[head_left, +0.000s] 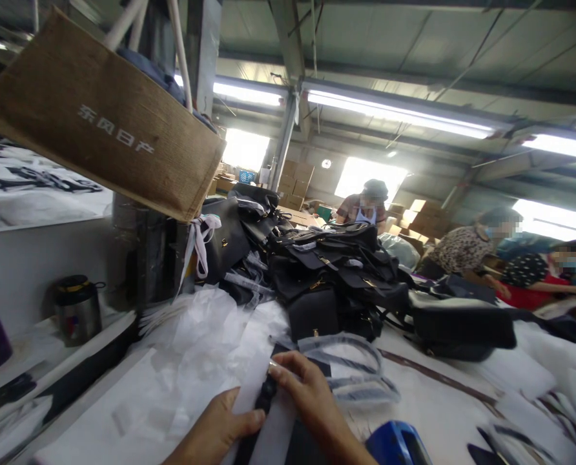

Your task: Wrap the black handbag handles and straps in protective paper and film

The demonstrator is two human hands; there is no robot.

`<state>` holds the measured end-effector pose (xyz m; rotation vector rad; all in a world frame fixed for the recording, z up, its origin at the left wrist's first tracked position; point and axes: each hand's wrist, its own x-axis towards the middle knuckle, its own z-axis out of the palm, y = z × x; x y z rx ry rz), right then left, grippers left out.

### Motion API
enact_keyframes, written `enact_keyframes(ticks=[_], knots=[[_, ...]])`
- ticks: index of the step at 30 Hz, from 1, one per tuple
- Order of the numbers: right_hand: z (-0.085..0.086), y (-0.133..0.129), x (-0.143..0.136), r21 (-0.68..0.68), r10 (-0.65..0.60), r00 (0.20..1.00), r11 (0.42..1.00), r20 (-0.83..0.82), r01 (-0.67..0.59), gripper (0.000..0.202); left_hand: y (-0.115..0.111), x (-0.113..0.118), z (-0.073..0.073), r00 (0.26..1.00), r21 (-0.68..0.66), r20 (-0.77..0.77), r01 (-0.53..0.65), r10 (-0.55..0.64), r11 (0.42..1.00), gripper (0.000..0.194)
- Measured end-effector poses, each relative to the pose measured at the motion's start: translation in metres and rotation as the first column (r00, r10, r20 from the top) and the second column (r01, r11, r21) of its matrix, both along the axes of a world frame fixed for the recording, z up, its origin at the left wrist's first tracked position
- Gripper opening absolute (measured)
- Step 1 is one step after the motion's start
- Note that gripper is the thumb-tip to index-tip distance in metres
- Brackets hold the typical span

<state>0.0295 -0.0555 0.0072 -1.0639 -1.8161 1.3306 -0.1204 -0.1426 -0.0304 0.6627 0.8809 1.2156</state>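
Note:
Low in the middle of the head view, my left hand [223,423] and my right hand [312,397] are both closed on a black strap [267,392]. My left thumb presses on its lower part. Higher up, my right fingers pinch it beside a small shiny metal piece [270,367]. A strip of white wrapping sheet [277,429] lies under and beside the strap. Just beyond my right hand are handles in clear plastic [360,365]. A heap of black handbags [327,265] with gold-coloured clasps rises behind them.
Crumpled white sheets [205,349] spread to the left. A blue object [397,444] stands near my right forearm. A brown fabric bag [108,123] hangs at upper left, above a steel flask [78,310]. Several people [462,248] work across the table.

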Motion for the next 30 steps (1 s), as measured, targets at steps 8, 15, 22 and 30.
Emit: enact_keyframes(ticks=[8,15,22,30], knots=[[-0.01,0.012,-0.004,-0.293,-0.093,0.982,0.955,-0.166,0.041,0.041,-0.004,0.004,0.012,1.0,0.031,0.025,-0.001,0.0,1.0,0.059],[0.0,0.0,0.003,-0.275,-0.051,0.977,0.962,-0.208,-0.009,0.037,-0.01,0.006,0.023,0.992,-0.071,0.108,-0.054,0.062,0.996,0.049],[-0.006,-0.02,0.045,-0.43,0.056,0.898,0.864,-0.437,-0.263,0.04,-0.009,0.003,0.025,0.995,-0.071,0.083,-0.057,0.062,0.996,0.046],[0.011,-0.021,0.022,-0.207,0.349,0.832,0.859,-0.432,-0.468,0.039,-0.009,0.013,0.029,0.982,0.019,-0.153,-0.109,0.11,0.994,0.043]])
